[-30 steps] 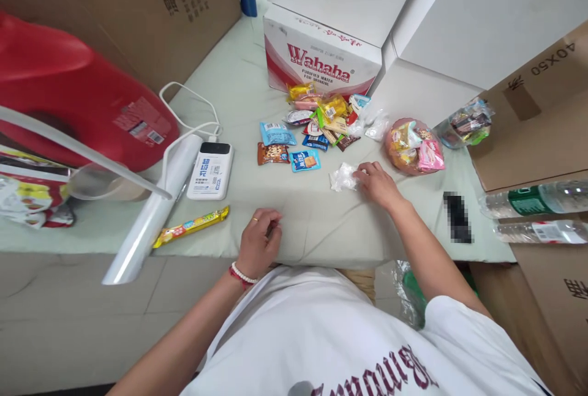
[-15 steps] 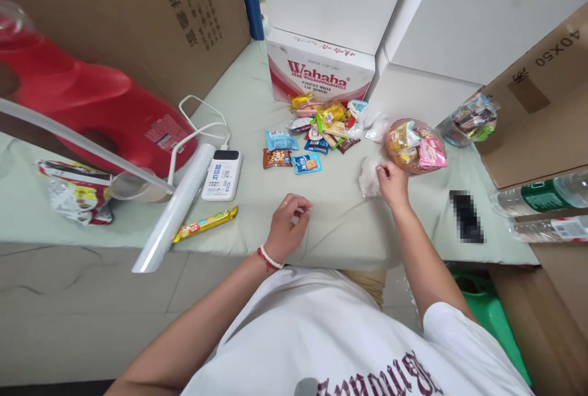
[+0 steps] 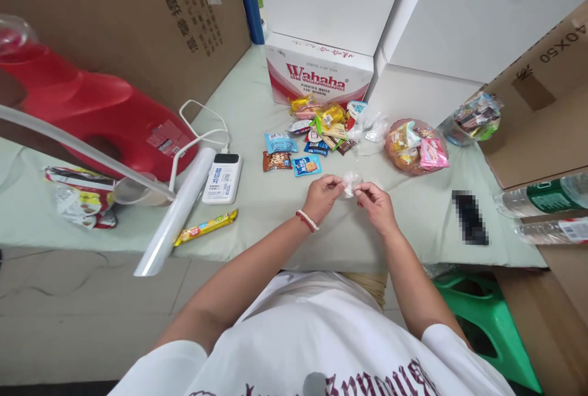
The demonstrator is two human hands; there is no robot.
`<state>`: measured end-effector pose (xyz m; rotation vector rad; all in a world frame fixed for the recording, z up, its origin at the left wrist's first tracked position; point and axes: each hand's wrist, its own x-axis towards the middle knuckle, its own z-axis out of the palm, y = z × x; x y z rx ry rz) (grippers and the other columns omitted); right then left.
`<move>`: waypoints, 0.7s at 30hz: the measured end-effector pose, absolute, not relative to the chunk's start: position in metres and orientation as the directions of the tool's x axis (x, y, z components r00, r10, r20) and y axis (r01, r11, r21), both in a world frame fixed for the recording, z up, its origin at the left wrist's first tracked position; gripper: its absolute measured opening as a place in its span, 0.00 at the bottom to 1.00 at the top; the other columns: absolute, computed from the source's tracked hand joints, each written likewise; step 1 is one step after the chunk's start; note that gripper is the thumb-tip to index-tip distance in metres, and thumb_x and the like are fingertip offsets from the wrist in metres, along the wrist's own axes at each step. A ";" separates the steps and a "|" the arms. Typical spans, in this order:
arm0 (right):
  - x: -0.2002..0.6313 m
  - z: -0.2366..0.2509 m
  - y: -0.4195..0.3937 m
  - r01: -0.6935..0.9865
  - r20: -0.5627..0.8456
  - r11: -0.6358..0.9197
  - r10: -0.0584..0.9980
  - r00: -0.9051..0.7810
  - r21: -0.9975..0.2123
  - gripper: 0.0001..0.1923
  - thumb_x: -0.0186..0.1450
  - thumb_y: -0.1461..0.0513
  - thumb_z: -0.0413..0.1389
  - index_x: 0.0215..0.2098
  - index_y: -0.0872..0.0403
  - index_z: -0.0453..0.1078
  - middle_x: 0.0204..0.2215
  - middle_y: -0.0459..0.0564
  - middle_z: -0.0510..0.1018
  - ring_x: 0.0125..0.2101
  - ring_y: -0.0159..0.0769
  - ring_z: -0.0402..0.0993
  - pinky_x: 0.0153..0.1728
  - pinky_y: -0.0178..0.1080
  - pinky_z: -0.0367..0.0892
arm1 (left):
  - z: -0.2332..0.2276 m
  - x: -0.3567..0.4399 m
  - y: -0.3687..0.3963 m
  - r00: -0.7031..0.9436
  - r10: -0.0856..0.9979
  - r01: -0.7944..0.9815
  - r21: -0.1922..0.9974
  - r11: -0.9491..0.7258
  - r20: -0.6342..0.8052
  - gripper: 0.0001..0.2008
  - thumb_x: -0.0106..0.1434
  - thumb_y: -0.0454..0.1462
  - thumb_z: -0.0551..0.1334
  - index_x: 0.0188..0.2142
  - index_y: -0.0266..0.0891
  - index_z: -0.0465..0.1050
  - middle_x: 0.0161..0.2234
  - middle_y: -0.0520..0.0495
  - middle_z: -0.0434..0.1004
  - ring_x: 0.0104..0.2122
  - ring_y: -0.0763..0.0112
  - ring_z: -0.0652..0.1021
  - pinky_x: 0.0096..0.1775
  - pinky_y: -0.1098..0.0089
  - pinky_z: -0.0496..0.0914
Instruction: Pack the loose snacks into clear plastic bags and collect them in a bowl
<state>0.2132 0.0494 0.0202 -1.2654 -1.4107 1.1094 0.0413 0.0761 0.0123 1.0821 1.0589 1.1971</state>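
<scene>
Between my two hands is a small crumpled clear plastic bag (image 3: 351, 182). My left hand (image 3: 323, 197) pinches its left side, and my right hand (image 3: 375, 205) pinches the right side with thumb and forefinger. Just beyond lies a pile of wrapped snacks (image 3: 331, 119), with a blue biscuit packet (image 3: 307, 165) and a brown packet (image 3: 277, 161) at its near edge. More crumpled clear plastic (image 3: 377, 130) rests to the right of the pile. A pinkish round bowl (image 3: 394, 154) holds several snack packets.
At the left are a red jug (image 3: 101, 114), a white power bank (image 3: 222, 179) on a cable, a plastic roll (image 3: 177, 212) and a yellow snack stick (image 3: 206, 227). A Wahaba-style printed carton (image 3: 321, 71) stands behind. To the right lie a pixelated dark object (image 3: 470, 217) and bottles (image 3: 546, 197).
My right hand has brought the clear plastic bag leftward from beside the bowl. My left hand has moved right and forward and now grips the bag too.
</scene>
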 end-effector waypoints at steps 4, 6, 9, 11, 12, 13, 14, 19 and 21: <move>0.204 0.009 0.044 -0.005 -0.079 -0.078 0.996 0.033 -0.997 0.14 0.61 0.49 0.65 0.36 0.50 0.74 0.29 0.43 0.74 0.24 0.30 0.63 0.27 0.35 0.62 | 0.002 0.020 0.070 0.033 0.990 -0.191 0.972 0.138 -0.134 0.15 0.57 0.48 0.70 0.32 0.37 0.80 0.26 0.51 0.77 0.28 0.72 0.74 0.34 0.70 0.68; 0.197 0.006 0.041 -0.045 -0.097 -0.095 0.995 0.037 -0.994 0.13 0.61 0.51 0.64 0.36 0.50 0.74 0.29 0.43 0.73 0.24 0.29 0.62 0.26 0.35 0.62 | -0.001 0.012 0.064 0.033 0.990 -0.185 0.972 0.142 -0.138 0.14 0.57 0.47 0.69 0.32 0.37 0.81 0.25 0.50 0.77 0.28 0.72 0.74 0.34 0.70 0.68; 0.188 0.008 0.039 -0.051 -0.037 -0.034 0.998 0.044 -0.998 0.10 0.62 0.53 0.62 0.35 0.50 0.73 0.30 0.44 0.73 0.25 0.30 0.64 0.27 0.35 0.63 | -0.001 0.003 0.056 -0.009 0.986 -0.229 0.960 0.160 -0.167 0.13 0.57 0.46 0.69 0.32 0.37 0.79 0.27 0.50 0.77 0.28 0.73 0.74 0.34 0.71 0.68; 0.185 0.013 0.039 -0.029 0.051 0.052 0.998 0.030 -0.998 0.07 0.64 0.55 0.60 0.34 0.49 0.72 0.34 0.46 0.75 0.28 0.32 0.67 0.29 0.36 0.66 | 0.003 -0.003 0.050 -0.021 0.963 -0.343 0.907 0.245 -0.268 0.14 0.56 0.47 0.69 0.32 0.38 0.76 0.31 0.49 0.78 0.30 0.73 0.76 0.34 0.71 0.69; 0.183 0.015 0.038 -0.003 0.100 0.100 0.995 0.013 -0.995 0.06 0.64 0.56 0.59 0.33 0.49 0.72 0.36 0.47 0.76 0.30 0.33 0.69 0.31 0.37 0.68 | 0.005 -0.006 0.048 0.003 0.944 -0.412 0.860 0.301 -0.329 0.16 0.57 0.49 0.69 0.34 0.39 0.74 0.33 0.49 0.78 0.31 0.72 0.77 0.34 0.71 0.70; 0.182 0.018 0.037 0.042 0.145 0.145 0.989 -0.014 -0.989 0.05 0.64 0.57 0.58 0.33 0.49 0.72 0.38 0.48 0.76 0.33 0.35 0.72 0.34 0.38 0.69 | 0.009 -0.008 0.045 0.049 0.924 -0.472 0.807 0.356 -0.379 0.19 0.58 0.52 0.68 0.37 0.40 0.73 0.36 0.49 0.78 0.33 0.71 0.79 0.35 0.70 0.72; 0.181 0.020 0.036 0.103 0.183 0.187 0.982 -0.050 -0.977 0.04 0.64 0.58 0.58 0.32 0.49 0.72 0.39 0.49 0.77 0.36 0.37 0.74 0.37 0.40 0.71 | 0.012 -0.010 0.042 0.106 0.906 -0.510 0.760 0.403 -0.409 0.22 0.58 0.55 0.67 0.40 0.42 0.71 0.39 0.49 0.78 0.35 0.69 0.80 0.36 0.68 0.74; 0.176 0.028 0.022 0.385 0.243 0.327 0.937 -0.252 -0.863 0.04 0.63 0.62 0.56 0.35 0.49 0.73 0.47 0.53 0.80 0.46 0.41 0.77 0.49 0.46 0.72 | 0.016 -0.010 0.032 0.258 0.890 -0.421 0.785 0.454 -0.376 0.26 0.49 0.52 0.76 0.39 0.41 0.71 0.37 0.51 0.76 0.34 0.72 0.77 0.34 0.72 0.73; 0.175 0.028 0.016 0.410 0.251 0.313 0.948 -0.198 -0.857 0.05 0.63 0.62 0.56 0.36 0.49 0.74 0.47 0.53 0.79 0.47 0.41 0.77 0.49 0.45 0.72 | 0.010 -0.010 0.029 0.242 0.891 -0.423 0.784 0.454 -0.384 0.24 0.47 0.49 0.77 0.33 0.39 0.71 0.33 0.51 0.76 0.31 0.74 0.76 0.33 0.72 0.72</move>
